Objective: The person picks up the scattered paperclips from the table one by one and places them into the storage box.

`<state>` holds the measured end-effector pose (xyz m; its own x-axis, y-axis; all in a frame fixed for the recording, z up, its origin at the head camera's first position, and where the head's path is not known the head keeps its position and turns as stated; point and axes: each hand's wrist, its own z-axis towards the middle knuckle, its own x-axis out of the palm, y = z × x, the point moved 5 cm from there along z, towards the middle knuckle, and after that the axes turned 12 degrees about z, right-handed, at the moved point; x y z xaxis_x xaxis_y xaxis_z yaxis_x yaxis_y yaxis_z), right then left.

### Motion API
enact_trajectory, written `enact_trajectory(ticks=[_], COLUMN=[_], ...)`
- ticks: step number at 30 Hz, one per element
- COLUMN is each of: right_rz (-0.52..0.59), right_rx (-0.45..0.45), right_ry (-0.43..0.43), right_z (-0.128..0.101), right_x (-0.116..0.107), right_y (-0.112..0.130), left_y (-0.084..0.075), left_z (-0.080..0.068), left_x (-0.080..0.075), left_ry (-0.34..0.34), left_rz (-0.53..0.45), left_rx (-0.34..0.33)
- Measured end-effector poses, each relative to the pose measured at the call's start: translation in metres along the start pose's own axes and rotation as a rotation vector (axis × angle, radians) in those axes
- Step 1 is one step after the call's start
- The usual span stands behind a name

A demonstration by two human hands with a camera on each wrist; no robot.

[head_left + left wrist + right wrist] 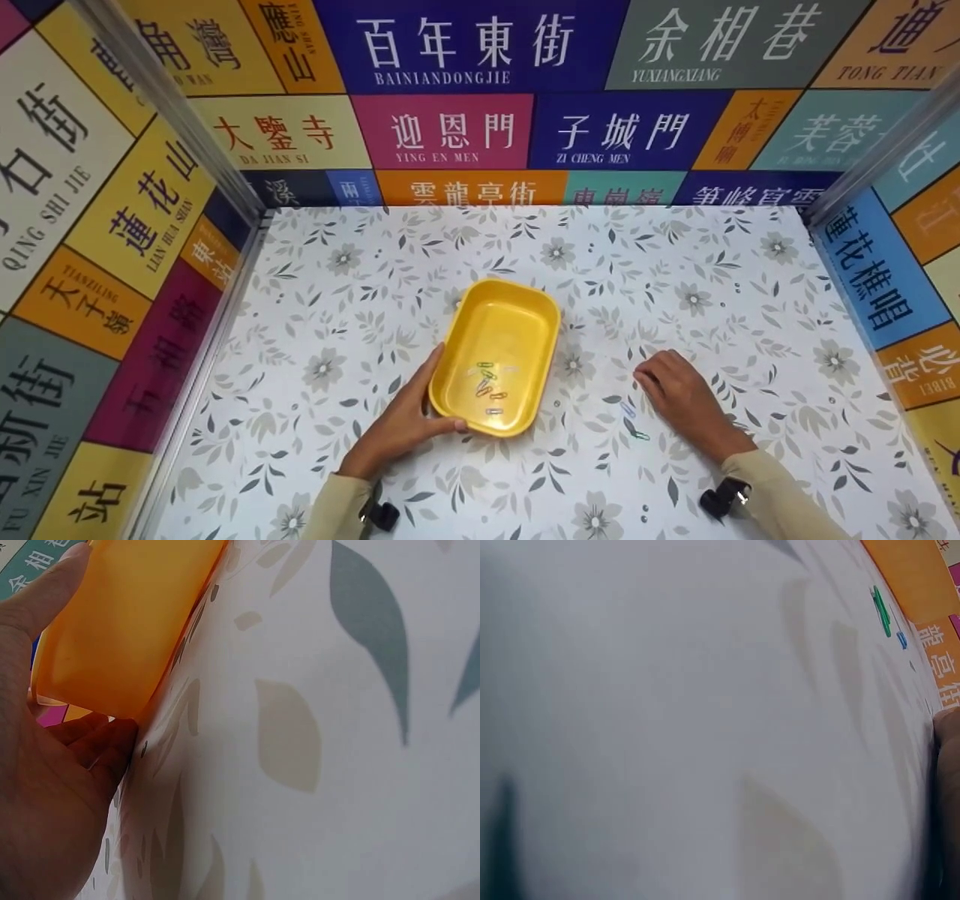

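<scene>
A yellow plastic tray [499, 300] rests on the table, and inside it lie several small coloured paper clips [486, 382]. My left hand [409, 409] grips its near left corner, the thumb on the rim and the fingers against the side; the left wrist view shows the tray's orange-looking wall [120, 637] between them. Right of the tray, my right hand [682, 394] has its fingers bent inward; their tips are hidden, so whether they pinch anything is unclear. Just left of that hand lie a blue paper clip [628, 409] and a green paper clip [639, 435].
A white tablecloth [360, 435] with grey leaves and flowers covers the table. Coloured panels with Chinese lettering [442, 131] stand along the back, left and right sides.
</scene>
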<state>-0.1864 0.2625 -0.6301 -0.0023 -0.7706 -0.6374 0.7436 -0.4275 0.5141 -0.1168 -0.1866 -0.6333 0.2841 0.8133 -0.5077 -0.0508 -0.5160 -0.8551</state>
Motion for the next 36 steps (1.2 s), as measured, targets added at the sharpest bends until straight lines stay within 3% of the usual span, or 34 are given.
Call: enact_trajectory(ticks=[9,18,24,30,36], right_rz=[0.014,-0.033,-0.101,-0.149,-0.200], right_rx=[0.026,-0.087,-0.119,-0.083,-0.035], right_ry=[-0.018,-0.022,0.029,0.085,0.153], right_z=[-0.001,0.004,0.009,0.012,0.019], right_x=[0.002,0.002,0.004,0.005,0.008], right_y=[0.000,0.006,0.009,0.011,0.014], left_y=[0.000,-0.001,-0.001,0.000,0.000], left_z=[0.000,0.000,0.000,0.000,0.000], left_x=[0.000,0.000,0.000,-0.001,0.000], left_ry=[0.005,0.015,0.011,-0.003,0.007], left_rz=[0.012,-0.005,-0.010,0.016,0.004], left_rx=[0.021,0.007,0.006,0.029,0.009])
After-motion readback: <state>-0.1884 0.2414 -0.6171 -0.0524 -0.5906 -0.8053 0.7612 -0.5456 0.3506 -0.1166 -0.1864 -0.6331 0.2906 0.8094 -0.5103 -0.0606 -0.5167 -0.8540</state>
